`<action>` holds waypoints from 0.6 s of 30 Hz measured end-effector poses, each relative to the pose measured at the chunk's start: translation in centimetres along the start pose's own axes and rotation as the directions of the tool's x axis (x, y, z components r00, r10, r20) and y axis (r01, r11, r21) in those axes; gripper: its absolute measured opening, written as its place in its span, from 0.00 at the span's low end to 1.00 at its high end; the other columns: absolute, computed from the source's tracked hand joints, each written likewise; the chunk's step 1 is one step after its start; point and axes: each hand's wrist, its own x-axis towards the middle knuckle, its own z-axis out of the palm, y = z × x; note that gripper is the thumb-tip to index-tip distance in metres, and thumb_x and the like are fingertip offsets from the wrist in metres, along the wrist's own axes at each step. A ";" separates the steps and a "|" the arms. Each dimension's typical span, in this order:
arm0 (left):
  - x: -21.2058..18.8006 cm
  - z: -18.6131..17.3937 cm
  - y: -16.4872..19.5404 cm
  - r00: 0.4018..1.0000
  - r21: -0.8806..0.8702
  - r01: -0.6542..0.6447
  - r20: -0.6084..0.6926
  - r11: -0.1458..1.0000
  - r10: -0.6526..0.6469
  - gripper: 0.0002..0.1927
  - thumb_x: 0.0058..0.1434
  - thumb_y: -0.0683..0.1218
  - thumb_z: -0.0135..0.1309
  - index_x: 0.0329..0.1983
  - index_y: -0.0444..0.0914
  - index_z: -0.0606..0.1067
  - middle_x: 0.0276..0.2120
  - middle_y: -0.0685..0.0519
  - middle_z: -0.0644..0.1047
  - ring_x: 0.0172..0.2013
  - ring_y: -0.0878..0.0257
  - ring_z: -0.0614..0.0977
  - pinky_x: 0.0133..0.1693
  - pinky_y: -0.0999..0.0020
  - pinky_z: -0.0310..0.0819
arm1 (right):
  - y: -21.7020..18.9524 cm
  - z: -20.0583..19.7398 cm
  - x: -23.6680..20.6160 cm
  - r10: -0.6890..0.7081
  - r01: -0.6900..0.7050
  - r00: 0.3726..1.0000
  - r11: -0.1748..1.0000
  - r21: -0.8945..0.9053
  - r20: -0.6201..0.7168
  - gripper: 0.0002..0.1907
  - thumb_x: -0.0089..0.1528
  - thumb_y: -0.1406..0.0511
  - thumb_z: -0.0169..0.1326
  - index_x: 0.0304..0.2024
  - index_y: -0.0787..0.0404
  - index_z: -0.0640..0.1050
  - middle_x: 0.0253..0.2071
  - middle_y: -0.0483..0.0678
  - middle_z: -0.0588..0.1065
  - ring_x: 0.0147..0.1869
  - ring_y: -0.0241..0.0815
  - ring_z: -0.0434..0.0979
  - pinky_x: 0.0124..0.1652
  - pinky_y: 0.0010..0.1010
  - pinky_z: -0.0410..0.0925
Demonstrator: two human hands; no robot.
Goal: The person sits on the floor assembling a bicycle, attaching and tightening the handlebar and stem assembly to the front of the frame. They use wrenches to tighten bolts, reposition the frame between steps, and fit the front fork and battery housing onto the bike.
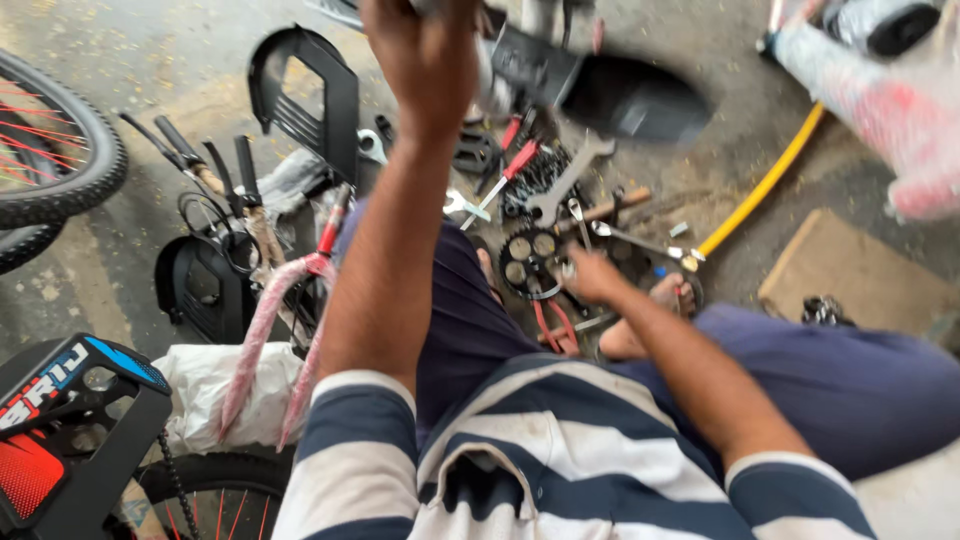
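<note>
My left hand (425, 50) is raised at the top of the view, fingers closed around a blurred bicycle part with a black saddle-like piece (620, 100) beside it. My right hand (590, 275) reaches down into a pile of tools on the floor, next to a black chainring (528, 262) and a large silver spanner (565, 185). Whether its fingers hold a tool I cannot tell. Red-handled pliers (553, 325) lie just below that hand.
A red-handled screwdriver (505, 175), a yellow hose (765, 180), a cardboard piece (850, 270), a black chain guard (305, 100), a wrapped pink frame (265, 330) and a bicycle wheel (50, 150) surround my crossed legs. A wrapped red-white frame (880, 100) is top right.
</note>
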 end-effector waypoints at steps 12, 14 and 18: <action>-0.4 -6.3 -3.0 0.988 0.218 -0.027 0.155 0.976 -0.007 0.33 0.62 0.67 0.65 0.46 0.31 0.77 0.29 0.56 0.77 0.28 0.70 0.78 0.32 0.74 0.71 | 1.0 -4.6 10.1 -0.216 0.136 0.963 0.905 -0.403 -0.160 0.21 0.58 0.61 0.55 0.54 0.56 0.75 0.48 0.58 0.79 0.52 0.61 0.78 0.50 0.51 0.71; -0.4 -7.0 -4.5 0.985 0.173 -0.033 0.174 0.984 0.002 0.34 0.62 0.66 0.66 0.49 0.30 0.75 0.34 0.54 0.77 0.31 0.69 0.79 0.35 0.73 0.72 | 1.6 -5.4 14.0 -0.253 0.163 0.957 0.874 -0.458 -0.143 0.21 0.58 0.61 0.55 0.54 0.56 0.75 0.48 0.57 0.79 0.51 0.61 0.78 0.49 0.51 0.71; 0.6 -8.1 -5.1 0.975 0.267 -0.051 0.224 0.962 -0.010 0.30 0.64 0.63 0.65 0.49 0.31 0.77 0.30 0.56 0.80 0.30 0.70 0.81 0.33 0.75 0.74 | 2.8 -5.3 18.2 -0.291 0.221 0.956 0.808 -0.545 -0.043 0.20 0.59 0.61 0.53 0.54 0.56 0.75 0.47 0.57 0.79 0.50 0.61 0.79 0.49 0.51 0.71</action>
